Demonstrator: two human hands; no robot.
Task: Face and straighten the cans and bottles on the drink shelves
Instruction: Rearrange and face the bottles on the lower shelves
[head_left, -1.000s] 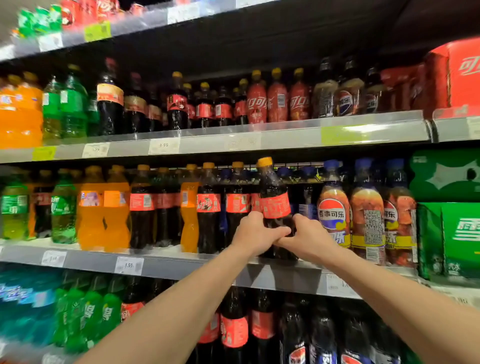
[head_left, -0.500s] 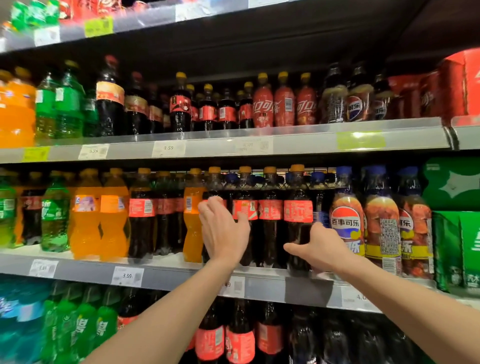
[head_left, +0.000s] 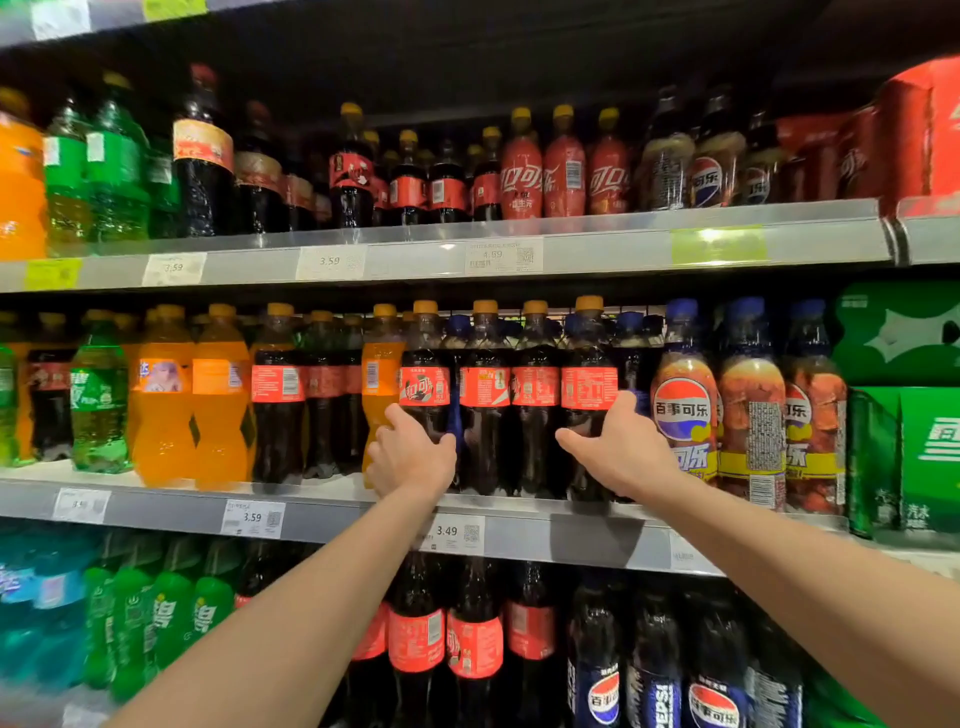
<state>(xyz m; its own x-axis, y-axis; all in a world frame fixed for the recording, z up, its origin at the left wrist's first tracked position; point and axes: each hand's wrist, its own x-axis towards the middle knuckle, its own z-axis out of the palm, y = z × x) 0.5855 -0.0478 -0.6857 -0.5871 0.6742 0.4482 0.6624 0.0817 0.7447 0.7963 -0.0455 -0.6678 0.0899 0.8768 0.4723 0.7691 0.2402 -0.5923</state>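
Both hands are on a row of 4 cola bottles at the front of the middle shelf (head_left: 332, 501), one hand at each end of the row. The left hand (head_left: 410, 457) is wrapped around the lower body of the leftmost cola bottle (head_left: 425, 384), fingers curled round its left side and thumb reaching across the front. The right hand (head_left: 618, 447) holds the rightmost cola bottle (head_left: 588, 387), thumb pointing left across the dark lower body and fingers tucked behind its right side, just beside the Pepsi bottle (head_left: 684, 410).

All 4 bottles stand upright, long axis vertical, so each grip sits below the red label with the yellow cap straight above it. The 2 middle bottles (head_left: 509, 387) lie between the hands, touching their neighbours.

The relation that matters is label to grip. The left bottle shows its logo toward the front, above the left hand. The right bottle shows fine print instead, so its logo seems to face away; the 2 middle ones look half turned too. By my judgement the next move is a twist about the upright axis, and the right hand is already placed for it. Any pull forward should be small, as the bases stand close to the shelf edge.
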